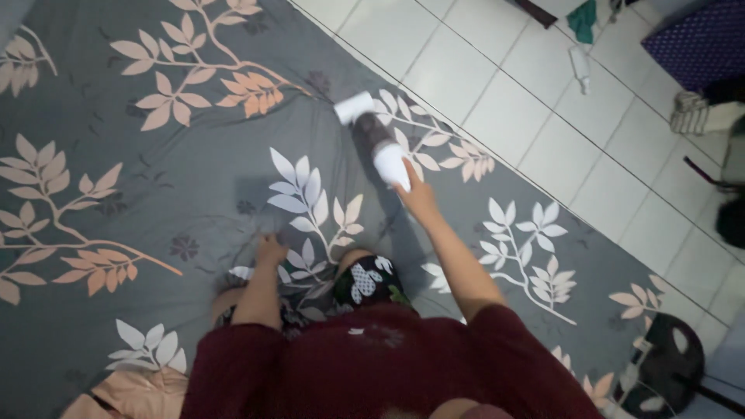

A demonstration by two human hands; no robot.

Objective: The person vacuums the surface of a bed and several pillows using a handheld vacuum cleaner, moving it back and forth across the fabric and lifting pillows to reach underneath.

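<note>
Bedsheet (155, 202), grey with leaf print, covers the floor. Right hand (419, 194) reaches forward, its grip clenched around a lint roller (376, 140) lying on the sheet. Left hand (270, 250) presses flat, fingers released, on fabric.

No packages, labels, signs or screens anywhere in view.

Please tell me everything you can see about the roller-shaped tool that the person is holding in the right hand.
The roller tool with white ends and a dark grey middle is a cylinder, blurred, so its material is unclear. It lies slanted on the grey bedsheet with pink and white leaf print, its far white end pointing toward the white tiled floor. The right hand grips its near white end, arm stretched forward. Nothing else touches it.
</note>
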